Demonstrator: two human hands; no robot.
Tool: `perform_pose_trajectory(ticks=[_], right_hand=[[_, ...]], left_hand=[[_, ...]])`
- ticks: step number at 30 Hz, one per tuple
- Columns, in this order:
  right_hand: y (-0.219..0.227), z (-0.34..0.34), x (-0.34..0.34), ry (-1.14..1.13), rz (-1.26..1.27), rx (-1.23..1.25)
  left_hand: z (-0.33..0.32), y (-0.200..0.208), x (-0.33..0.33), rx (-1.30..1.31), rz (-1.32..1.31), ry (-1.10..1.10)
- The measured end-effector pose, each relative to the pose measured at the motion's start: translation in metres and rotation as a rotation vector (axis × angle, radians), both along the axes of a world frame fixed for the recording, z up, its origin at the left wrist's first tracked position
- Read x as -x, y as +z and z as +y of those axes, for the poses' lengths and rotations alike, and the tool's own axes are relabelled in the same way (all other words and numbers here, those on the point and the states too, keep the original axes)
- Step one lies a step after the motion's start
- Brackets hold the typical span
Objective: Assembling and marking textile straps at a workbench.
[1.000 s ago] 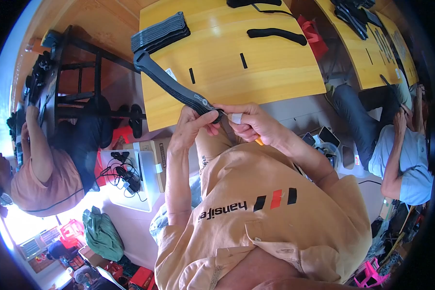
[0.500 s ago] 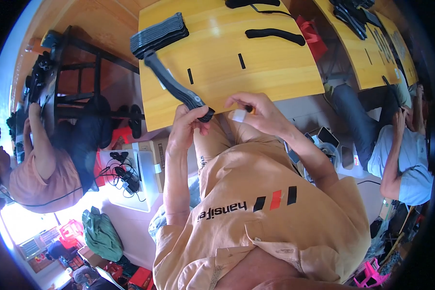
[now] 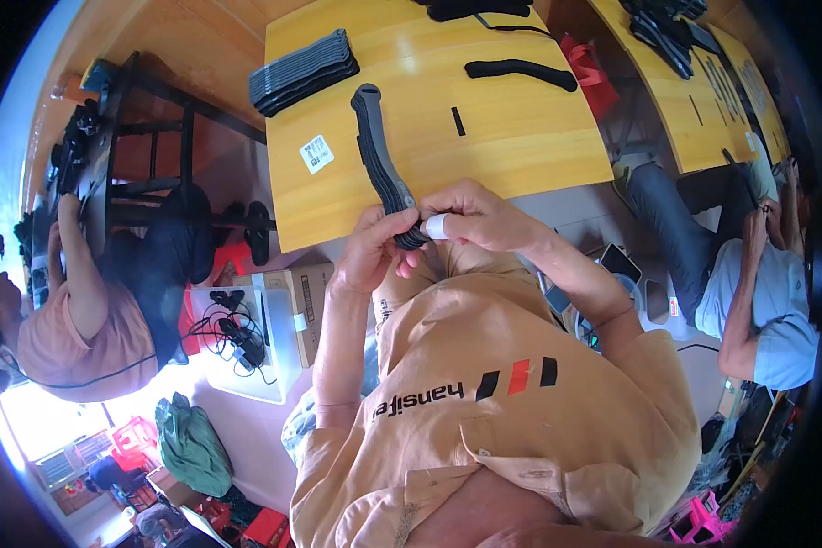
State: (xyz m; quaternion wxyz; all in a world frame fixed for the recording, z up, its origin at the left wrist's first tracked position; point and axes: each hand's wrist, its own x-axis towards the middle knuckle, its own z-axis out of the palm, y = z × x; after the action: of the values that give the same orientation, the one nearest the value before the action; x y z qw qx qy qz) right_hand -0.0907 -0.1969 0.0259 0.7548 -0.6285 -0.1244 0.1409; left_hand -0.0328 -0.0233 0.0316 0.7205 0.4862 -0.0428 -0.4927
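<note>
A long dark grey padded strap point(image 3: 379, 155) stretches from my hands out over the yellow table point(image 3: 521, 155). My left hand point(image 3: 370, 251) grips its near end from below. Closed on the same end from the right is my right hand point(image 3: 470, 217), with white tape on one finger. A stack of similar grey straps point(image 3: 303, 71) lies at the table's far left. A small black strip point(image 3: 458, 121) and a curved black strap point(image 3: 521, 71) lie farther out.
A white sticker point(image 3: 317, 153) is on the table near its left edge. A person in a pink shirt point(image 3: 82, 310) sits at a black frame on the left. Another person in blue point(image 3: 758, 292) sits at the right. A white bin with cables point(image 3: 247, 338) stands below the table.
The strap's far end has come away from the stack and swung right, now pointing straight out over the table. Both hands stay closed on its near end.
</note>
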Motion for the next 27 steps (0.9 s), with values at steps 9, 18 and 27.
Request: perform_pose_trajectory(ticks=[9,18,27], right_hand=[[-0.005,0.007,0.014,0.102,0.609,-0.932],[0.019,-0.034,0.011,-0.131,0.198,-0.105],[0.031,-0.014,0.008,-0.138,-0.277,0.237]], left_hand=[[0.0,0.0,0.013,0.215,0.03,0.022],[0.019,0.007,0.005,0.044,0.026,-0.552],[-0.006,-0.014,0.01,0.203,-0.056,-0.004]])
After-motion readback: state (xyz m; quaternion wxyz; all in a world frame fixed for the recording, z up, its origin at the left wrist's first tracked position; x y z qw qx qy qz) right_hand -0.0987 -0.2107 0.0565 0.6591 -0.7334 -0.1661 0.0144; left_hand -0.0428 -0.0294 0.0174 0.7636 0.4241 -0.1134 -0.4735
